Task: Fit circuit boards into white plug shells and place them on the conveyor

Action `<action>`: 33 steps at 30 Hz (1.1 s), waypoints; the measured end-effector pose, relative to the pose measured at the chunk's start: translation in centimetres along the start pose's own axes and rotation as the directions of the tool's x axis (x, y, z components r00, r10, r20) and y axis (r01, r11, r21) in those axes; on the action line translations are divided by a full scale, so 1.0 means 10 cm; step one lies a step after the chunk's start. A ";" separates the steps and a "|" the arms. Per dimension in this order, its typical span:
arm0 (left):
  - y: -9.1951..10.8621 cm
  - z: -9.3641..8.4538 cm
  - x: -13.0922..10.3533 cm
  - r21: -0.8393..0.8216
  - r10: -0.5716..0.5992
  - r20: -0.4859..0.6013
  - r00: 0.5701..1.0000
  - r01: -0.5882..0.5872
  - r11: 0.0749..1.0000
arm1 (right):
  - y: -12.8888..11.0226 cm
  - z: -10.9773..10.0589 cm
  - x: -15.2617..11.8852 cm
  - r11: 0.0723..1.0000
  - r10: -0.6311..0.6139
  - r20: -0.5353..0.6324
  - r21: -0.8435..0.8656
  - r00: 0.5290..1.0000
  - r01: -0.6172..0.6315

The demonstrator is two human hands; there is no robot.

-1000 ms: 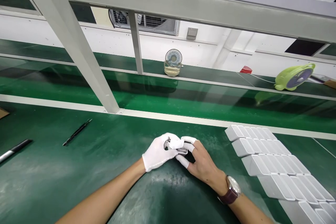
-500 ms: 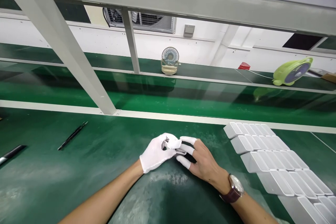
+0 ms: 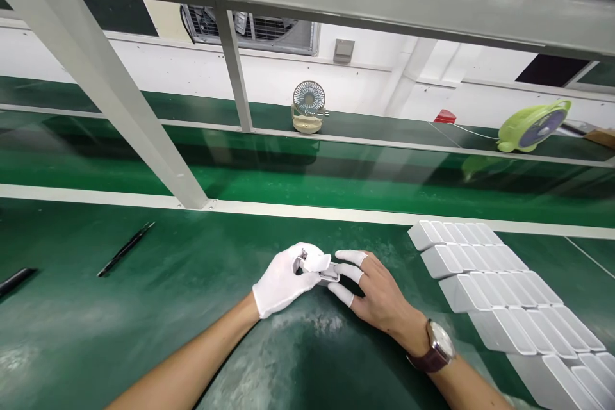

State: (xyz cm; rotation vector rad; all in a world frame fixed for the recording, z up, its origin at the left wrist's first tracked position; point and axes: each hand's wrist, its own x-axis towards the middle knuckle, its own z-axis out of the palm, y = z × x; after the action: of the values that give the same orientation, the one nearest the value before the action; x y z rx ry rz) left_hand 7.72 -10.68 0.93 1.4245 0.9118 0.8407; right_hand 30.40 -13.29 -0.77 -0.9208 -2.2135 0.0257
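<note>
White knit-like glove, worn on the left hand [image 3: 283, 280]; its fingers are closed round a small grey part [image 3: 330, 274], box-like at the visible end, with a crumpled-looking white piece [image 3: 317, 262] over it. Position: between both hands, mid-surface.

Right hand [image 3: 382, 291]: bare, with white sleeves on thumb and two fingers; these have drawn slightly rightward from the part since the earlier frame. Fingers parted about its end; whether they touch it, cannot tell.

Surface [image 3: 192, 307]: dark green, smooth, scuffed. View shifted; the black handle [image 3: 16, 282] at far left is now more cropped. Slim black tool [image 3: 125, 250]: lying diagonally.

Boxes [image 3: 456, 295]: translucent white, rectangular, five rows, right side.

Behind: pale metal post [image 3: 125, 96], slanting; small cream fan [image 3: 307, 102]; lime-green fan [image 3: 514, 128]; red object [image 3: 445, 116].
</note>
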 end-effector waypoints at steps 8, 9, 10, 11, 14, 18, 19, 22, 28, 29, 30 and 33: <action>0.00 -0.01 0.00 0.058 0.017 -0.003 1.000 -0.017 0.998 | 0.04 -0.06 0.02 1.000 -0.002 0.045 -0.006 0.999 0.002; -0.01 -0.01 0.00 0.085 0.019 -0.010 1.000 -0.018 0.996 | 0.05 -0.07 0.02 1.000 -0.009 0.055 0.001 0.998 0.009; -0.01 -0.01 0.00 0.106 0.021 -0.013 1.000 -0.020 0.994 | 0.06 -0.08 0.03 1.000 -0.014 0.068 0.009 0.998 0.013; -0.02 -0.01 0.01 0.120 0.024 -0.014 1.000 -0.022 0.993 | 0.06 -0.09 0.04 1.000 -0.017 0.085 0.020 0.996 0.016; -0.03 -0.02 0.00 0.147 0.047 -0.005 0.999 -0.046 0.988 | 0.05 -0.14 0.07 0.999 -0.007 0.154 0.052 0.988 -0.001; -0.04 -0.01 -0.01 0.164 0.088 0.019 0.996 -0.090 0.982 | 0.03 -0.19 0.11 0.995 0.027 0.244 0.088 0.969 -0.050; -0.04 0.00 -0.01 0.165 0.095 0.025 0.995 -0.098 0.981 | 0.03 -0.19 0.11 0.993 0.031 0.258 0.102 0.966 -0.059; -0.02 0.01 -0.01 0.164 0.104 0.035 0.994 -0.109 0.981 | 0.04 -0.18 0.10 0.985 0.030 0.284 0.155 0.958 -0.077; 0.00 0.02 0.00 0.165 0.094 0.020 0.995 -0.096 0.982 | 0.06 -0.16 0.08 0.968 0.037 0.308 0.226 0.951 -0.111; 0.00 0.02 0.00 0.166 0.093 0.020 0.995 -0.095 0.982 | 0.06 -0.16 0.08 0.965 0.035 0.309 0.238 0.950 -0.113; 0.00 0.02 0.00 0.167 0.093 0.021 0.995 -0.096 0.981 | 0.06 -0.15 0.08 0.961 0.033 0.310 0.251 0.950 -0.115; 0.00 0.01 -0.01 0.177 0.089 0.026 0.996 -0.092 0.980 | 0.04 -0.13 0.06 0.940 0.051 0.305 0.306 0.951 -0.148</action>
State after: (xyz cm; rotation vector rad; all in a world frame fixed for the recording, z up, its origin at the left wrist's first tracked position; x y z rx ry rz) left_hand 7.77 -10.82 0.94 1.6363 0.9319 0.8285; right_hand 31.21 -12.93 0.48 -0.8855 -2.3301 0.5961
